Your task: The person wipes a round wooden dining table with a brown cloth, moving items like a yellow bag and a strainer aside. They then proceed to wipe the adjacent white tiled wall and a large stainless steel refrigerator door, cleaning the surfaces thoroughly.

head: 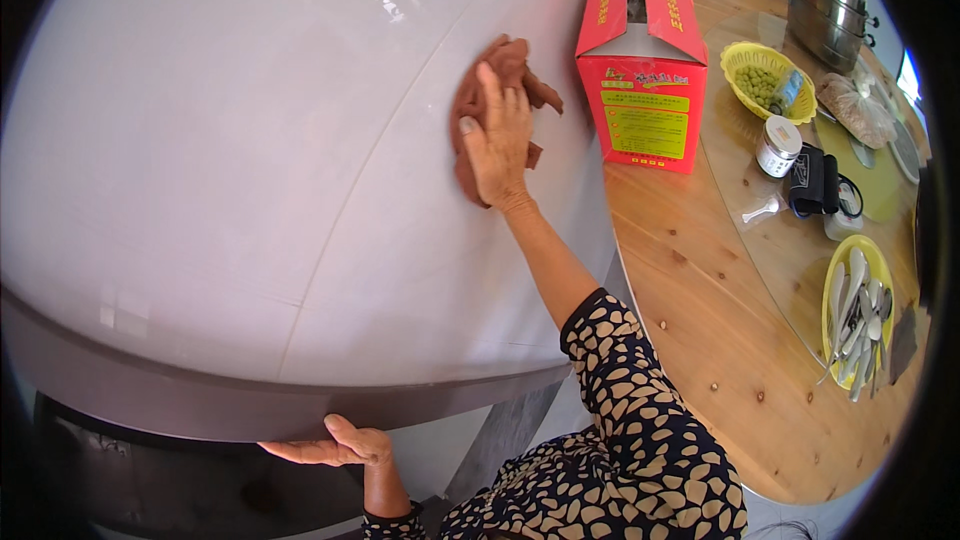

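Note:
My right hand [496,135] presses a crumpled brown cloth [466,109] against a broad glossy white surface [247,165] crossed by thin seams. The index finger and thumb stretch over the cloth, while the other fingers bend into its folds. Lower down, my left hand [349,446] is at the grey edge band [225,409] of this surface. Its thumb lies against the band and its fingers reach along the underside, partly hidden. Just right of the cloth, and apart from it, stands a red cardboard box [649,109] with its top flaps partly raised.
On the wooden table [675,277] are a yellow basket [806,105] of green fruit, a lidded jar [780,146], a blood pressure cuff [814,180], a tied plastic bag [859,109], a steel steamer pot [825,11], and a yellow basket [832,277] of spoons.

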A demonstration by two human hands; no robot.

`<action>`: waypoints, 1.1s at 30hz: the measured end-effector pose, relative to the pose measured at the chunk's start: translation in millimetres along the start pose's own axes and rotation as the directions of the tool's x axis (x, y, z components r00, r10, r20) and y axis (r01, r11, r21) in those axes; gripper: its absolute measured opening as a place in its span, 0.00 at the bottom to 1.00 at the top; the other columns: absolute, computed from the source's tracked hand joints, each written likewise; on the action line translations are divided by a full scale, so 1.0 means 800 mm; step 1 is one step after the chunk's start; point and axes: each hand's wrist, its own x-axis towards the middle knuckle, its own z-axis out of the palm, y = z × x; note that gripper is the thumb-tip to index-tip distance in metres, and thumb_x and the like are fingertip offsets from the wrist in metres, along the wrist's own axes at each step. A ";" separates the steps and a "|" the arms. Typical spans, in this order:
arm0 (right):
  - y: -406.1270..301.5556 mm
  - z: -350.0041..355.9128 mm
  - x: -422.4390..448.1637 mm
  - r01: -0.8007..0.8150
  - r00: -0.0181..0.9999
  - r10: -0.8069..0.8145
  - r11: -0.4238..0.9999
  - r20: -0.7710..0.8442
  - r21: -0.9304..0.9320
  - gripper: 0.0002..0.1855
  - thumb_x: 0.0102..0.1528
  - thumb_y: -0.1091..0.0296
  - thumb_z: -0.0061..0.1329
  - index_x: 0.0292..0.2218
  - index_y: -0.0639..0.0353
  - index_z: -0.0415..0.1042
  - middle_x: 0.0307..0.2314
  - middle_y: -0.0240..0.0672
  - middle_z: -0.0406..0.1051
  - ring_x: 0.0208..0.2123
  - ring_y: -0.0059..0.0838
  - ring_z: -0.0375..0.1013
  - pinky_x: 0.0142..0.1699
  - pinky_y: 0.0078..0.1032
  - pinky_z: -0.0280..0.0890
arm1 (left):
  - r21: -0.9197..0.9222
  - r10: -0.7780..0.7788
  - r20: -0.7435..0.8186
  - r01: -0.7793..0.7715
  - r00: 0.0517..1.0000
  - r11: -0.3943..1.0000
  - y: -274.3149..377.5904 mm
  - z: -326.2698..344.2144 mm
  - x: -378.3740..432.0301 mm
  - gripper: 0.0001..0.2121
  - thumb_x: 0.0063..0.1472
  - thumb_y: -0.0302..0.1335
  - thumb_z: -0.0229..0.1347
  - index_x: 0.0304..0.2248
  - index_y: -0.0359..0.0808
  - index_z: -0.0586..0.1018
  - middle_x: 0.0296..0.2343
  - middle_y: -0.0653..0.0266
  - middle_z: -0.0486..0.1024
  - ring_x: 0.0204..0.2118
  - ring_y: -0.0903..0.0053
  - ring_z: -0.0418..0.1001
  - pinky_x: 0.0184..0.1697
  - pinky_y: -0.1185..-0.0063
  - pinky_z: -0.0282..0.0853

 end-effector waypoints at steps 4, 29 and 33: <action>0.089 -0.014 -0.016 -0.166 0.984 0.166 0.986 -0.071 -0.002 0.31 0.50 0.63 0.42 0.56 0.55 0.53 0.47 0.47 0.59 0.49 0.49 0.54 0.55 0.40 0.47 | 0.018 0.009 0.016 -0.009 1.000 1.000 0.003 0.006 0.000 0.33 0.57 0.27 0.44 0.59 0.32 0.42 0.58 0.50 0.41 0.59 0.59 0.47 0.59 0.64 0.46; 0.077 -0.026 -0.176 -0.647 0.762 0.638 0.754 -0.109 -0.109 0.30 0.53 0.60 0.39 0.57 0.52 0.52 0.52 0.47 0.55 0.55 0.45 0.51 0.58 0.36 0.45 | -0.072 0.009 -0.009 -0.010 1.000 0.997 -0.005 0.007 -0.003 0.35 0.53 0.23 0.45 0.59 0.31 0.43 0.56 0.47 0.46 0.57 0.60 0.52 0.58 0.66 0.50; -0.044 -0.009 -0.120 -0.290 0.956 0.289 0.957 -0.048 -0.011 0.31 0.50 0.62 0.40 0.56 0.52 0.54 0.50 0.49 0.56 0.54 0.49 0.50 0.58 0.45 0.40 | -0.172 -0.006 0.000 0.005 1.000 0.985 -0.008 0.004 -0.001 0.36 0.52 0.22 0.46 0.58 0.27 0.43 0.56 0.45 0.46 0.57 0.59 0.51 0.58 0.68 0.48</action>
